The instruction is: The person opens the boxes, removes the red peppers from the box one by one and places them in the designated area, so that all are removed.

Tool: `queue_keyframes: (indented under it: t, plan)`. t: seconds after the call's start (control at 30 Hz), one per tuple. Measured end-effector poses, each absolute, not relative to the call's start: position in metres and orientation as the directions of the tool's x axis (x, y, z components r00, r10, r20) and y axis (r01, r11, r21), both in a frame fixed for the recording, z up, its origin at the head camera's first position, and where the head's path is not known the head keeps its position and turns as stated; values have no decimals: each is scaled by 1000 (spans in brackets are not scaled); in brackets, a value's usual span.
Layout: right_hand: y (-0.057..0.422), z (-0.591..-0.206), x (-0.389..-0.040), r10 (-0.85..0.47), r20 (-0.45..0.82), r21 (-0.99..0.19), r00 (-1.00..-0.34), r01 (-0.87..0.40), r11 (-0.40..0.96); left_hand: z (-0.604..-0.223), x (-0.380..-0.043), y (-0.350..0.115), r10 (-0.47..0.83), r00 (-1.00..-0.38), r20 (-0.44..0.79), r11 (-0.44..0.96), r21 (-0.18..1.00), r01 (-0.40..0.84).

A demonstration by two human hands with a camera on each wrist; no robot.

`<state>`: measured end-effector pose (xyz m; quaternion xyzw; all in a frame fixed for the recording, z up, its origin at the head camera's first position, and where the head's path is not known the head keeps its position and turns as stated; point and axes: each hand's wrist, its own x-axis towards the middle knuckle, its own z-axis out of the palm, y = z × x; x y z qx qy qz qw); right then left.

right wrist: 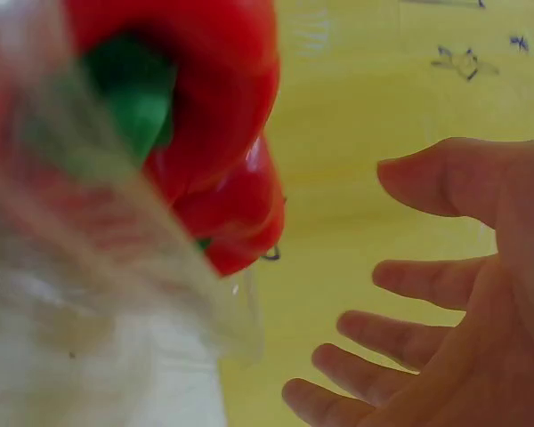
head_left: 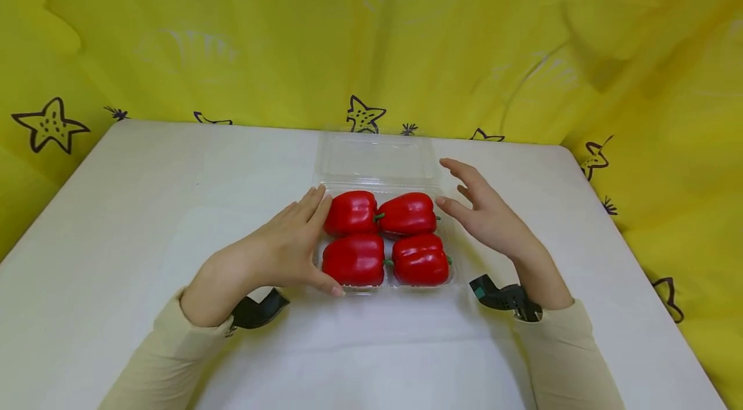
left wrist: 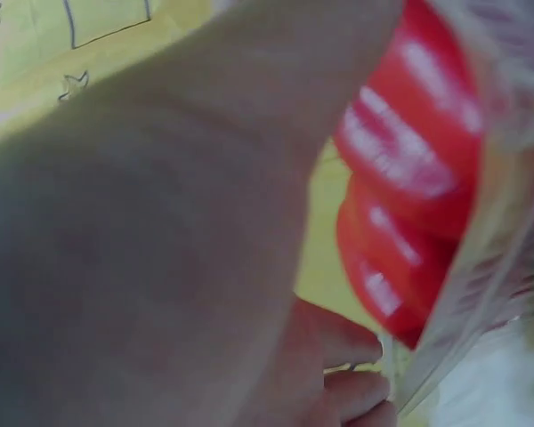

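Several glossy red bell peppers (head_left: 354, 260) with green stems lie in two rows inside a clear plastic clamshell box (head_left: 377, 290). Its transparent lid (head_left: 377, 158) is folded back, away from me. Along the box's left side lies my left hand (head_left: 281, 245), fingers extended toward the back corner and thumb at the front left corner. In the left wrist view, its fingertips (left wrist: 360, 391) are right at the box edge. My right hand (head_left: 487, 216) hovers beside the right side, apart from the box. The right wrist view shows its fingers (right wrist: 369, 374) spread with nothing between them.
A white table (head_left: 261, 158) carries the box near its middle. Yellow cloth (head_left: 290, 42) with drawn stars hangs behind the table and along both sides. Dark wrist mounts (head_left: 505, 294) sit at both cuffs, close above the tabletop.
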<state>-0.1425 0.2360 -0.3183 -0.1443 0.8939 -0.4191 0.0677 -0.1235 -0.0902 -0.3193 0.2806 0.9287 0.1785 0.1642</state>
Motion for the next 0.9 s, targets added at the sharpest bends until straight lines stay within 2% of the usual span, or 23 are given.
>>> queue_keyframes:
  t: [0.13,0.4,0.57,0.9]
  plan:
    - [224,-314,-136,-368,45,-680,-929,-299,670,-321,-121,-88,567,-797,-206,790,409,456]
    - [198,-307,-132,-510,13,-466,-860,-457,758,-320,-118,-87,544,-813,-206,810,383,445]
    - [192,-310,-137,-526,-36,-422,-850,-464,779,-321,-119,-85,523,-822,-224,825,376,422]
    - [179,-310,-142,-480,-52,-396,-876,-423,815,-322,-121,-85,511,-829,-226,836,357,417]
